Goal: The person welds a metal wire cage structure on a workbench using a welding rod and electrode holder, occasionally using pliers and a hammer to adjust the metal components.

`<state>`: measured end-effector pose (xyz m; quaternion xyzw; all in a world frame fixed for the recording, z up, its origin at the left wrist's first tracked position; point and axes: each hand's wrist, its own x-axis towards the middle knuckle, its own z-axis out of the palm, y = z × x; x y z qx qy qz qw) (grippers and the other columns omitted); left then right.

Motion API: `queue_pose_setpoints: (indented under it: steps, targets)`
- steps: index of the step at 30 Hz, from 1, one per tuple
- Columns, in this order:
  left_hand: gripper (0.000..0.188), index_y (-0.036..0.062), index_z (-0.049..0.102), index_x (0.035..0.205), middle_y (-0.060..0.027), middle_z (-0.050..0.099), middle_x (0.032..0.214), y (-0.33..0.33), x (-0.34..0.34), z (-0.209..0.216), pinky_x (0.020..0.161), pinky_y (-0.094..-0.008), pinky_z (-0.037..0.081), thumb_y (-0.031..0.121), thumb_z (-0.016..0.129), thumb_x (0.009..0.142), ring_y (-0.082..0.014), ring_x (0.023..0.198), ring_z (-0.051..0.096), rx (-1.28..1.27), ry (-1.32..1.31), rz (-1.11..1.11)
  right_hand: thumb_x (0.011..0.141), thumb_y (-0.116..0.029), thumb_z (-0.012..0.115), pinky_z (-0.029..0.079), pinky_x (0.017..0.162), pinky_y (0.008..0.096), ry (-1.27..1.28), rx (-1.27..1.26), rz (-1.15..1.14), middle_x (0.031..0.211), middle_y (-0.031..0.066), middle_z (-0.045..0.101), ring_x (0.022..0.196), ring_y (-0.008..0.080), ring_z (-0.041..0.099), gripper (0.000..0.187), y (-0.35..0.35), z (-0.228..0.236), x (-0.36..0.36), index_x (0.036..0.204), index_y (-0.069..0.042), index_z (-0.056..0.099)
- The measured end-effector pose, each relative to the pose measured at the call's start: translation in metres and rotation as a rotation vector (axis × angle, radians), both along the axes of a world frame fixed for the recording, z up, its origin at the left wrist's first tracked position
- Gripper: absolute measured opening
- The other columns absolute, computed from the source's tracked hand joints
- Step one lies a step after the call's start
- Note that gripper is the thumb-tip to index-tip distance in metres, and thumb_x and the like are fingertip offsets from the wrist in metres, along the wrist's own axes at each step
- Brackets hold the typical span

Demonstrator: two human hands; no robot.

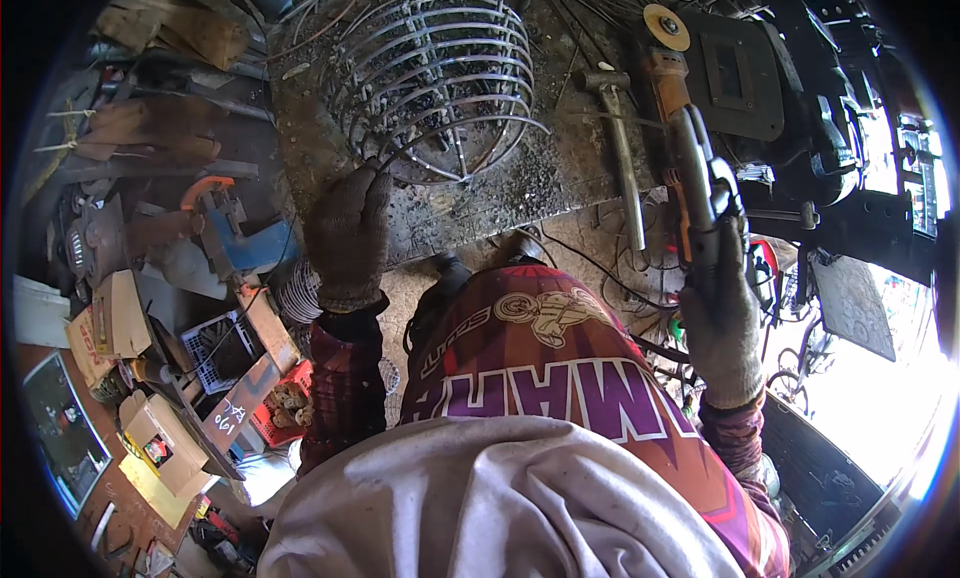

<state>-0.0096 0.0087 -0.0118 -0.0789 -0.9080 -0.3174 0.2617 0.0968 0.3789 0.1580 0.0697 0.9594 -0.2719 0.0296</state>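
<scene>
Two gloved hands at work: left hand (348,236) pinching a rod of the wire cage (440,83) at its near rim, right hand (718,313) clenched on the angle grinder (680,118) right of the cage, beyond the hammer (620,148); best steadied firmly before cutting.

1. Strong daylight came in from the near right, blown out to white glare.
2. The far workbench (560,178) and left clutter sat dimmer, in soft shadow.
3. Fisheye bending and dark vignetting marked the rim; the centre stayed fairly sharp.
</scene>
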Motion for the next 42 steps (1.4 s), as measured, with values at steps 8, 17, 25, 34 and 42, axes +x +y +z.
queue_pose_setpoints:
  steps: [8, 17, 25, 34, 42]
  targets:
    - [0.018, 0.0044, 0.076, 0.103, -0.0131, 0.076, 0.092, 0.003, 0.001, -0.006, 0.072, -0.0368, 0.059, 0.008, 0.084, 0.087, -0.0276, 0.081, 0.074, 0.130, -0.013, -0.001, 0.089, 0.000, 0.061, 0.055, 0.091, 0.0508, -0.021, 0.080, 0.085, 0.120, 0.0285, 0.068, 0.109, 0.0462, 0.069, 0.077, 0.004, -0.003, 0.000, 0.161, -0.007, 0.035]
    - [0.021, 0.0045, 0.076, 0.111, -0.0115, 0.075, 0.099, 0.001, 0.004, 0.006, 0.081, -0.0374, 0.056, 0.021, 0.073, 0.098, -0.0253, 0.089, 0.072, 0.115, -0.171, 0.017, 0.092, -0.002, 0.063, 0.058, 0.082, 0.0405, 0.003, 0.084, 0.224, 0.109, 0.0182, 0.069, 0.086, 0.0321, 0.068, 0.070, 0.020, 0.001, 0.002, 0.159, -0.006, 0.040]
    - [0.024, 0.0038, 0.076, 0.111, -0.0137, 0.075, 0.105, 0.002, 0.004, 0.007, 0.087, -0.0389, 0.056, 0.022, 0.074, 0.095, -0.0290, 0.095, 0.071, 0.005, -0.284, 0.068, 0.093, -0.002, 0.060, 0.056, 0.092, 0.0396, -0.046, -0.084, -0.112, 0.136, 0.0266, 0.064, 0.114, 0.0347, 0.071, 0.076, 0.006, 0.003, -0.001, 0.163, -0.004, 0.031]
    - [0.027, 0.0063, 0.078, 0.107, -0.0121, 0.074, 0.093, 0.000, 0.002, -0.001, 0.073, -0.0385, 0.056, 0.031, 0.075, 0.096, -0.0279, 0.082, 0.073, 0.105, -0.136, 0.001, 0.091, 0.000, 0.059, 0.052, 0.104, 0.0425, 0.064, 0.024, 0.048, 0.144, 0.0300, 0.058, 0.131, 0.0405, 0.062, 0.077, 0.011, -0.005, -0.001, 0.163, -0.003, 0.031]
    - [0.021, 0.0056, 0.079, 0.106, -0.0129, 0.075, 0.091, 0.003, 0.001, -0.006, 0.073, -0.0370, 0.057, 0.023, 0.078, 0.095, -0.0261, 0.081, 0.074, 0.197, -0.132, 0.013, 0.091, -0.001, 0.061, 0.053, 0.102, 0.0450, -0.029, 0.031, 0.008, 0.141, 0.0275, 0.061, 0.126, 0.0427, 0.064, 0.077, 0.006, -0.011, -0.002, 0.162, -0.006, 0.034]
